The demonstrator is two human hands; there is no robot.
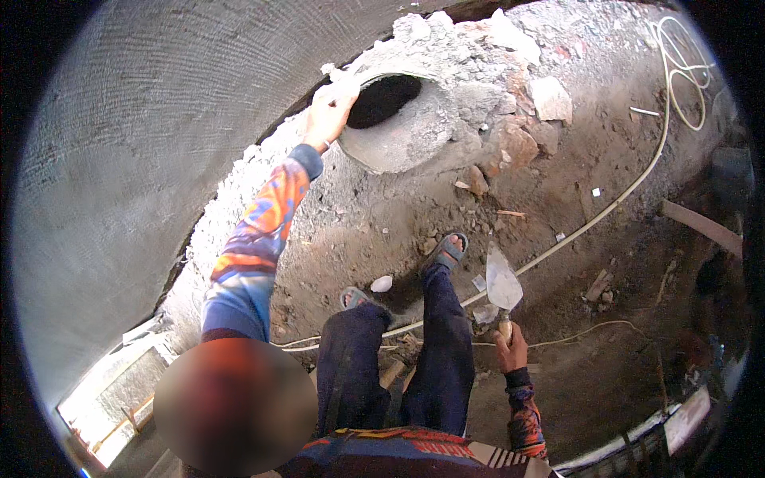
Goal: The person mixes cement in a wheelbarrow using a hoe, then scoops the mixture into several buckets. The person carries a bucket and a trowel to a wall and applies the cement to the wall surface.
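My left arm reaches up and forward. My left hand (325, 115) rests at the left edge of a round, dark-mouthed opening (410, 139) with a grey rim, set in rough rubble against the wall. Its fingers look stretched over the pale, glare-washed rubble, and no tool shows in them. Low on the right, my right hand (511, 348) is closed around the handle of a pointed trowel (504, 280). The trowel's blade points away from me and looks pale, above the dirt ground.
A tall grey plastered wall (159, 135) curves along the left. Large broken stones (510, 147) lie right of the opening. A pale hose (610, 209) crosses the ground and coils at the far right. A curved strip (701, 227) lies at the right, with wood scraps (599, 285) nearby.
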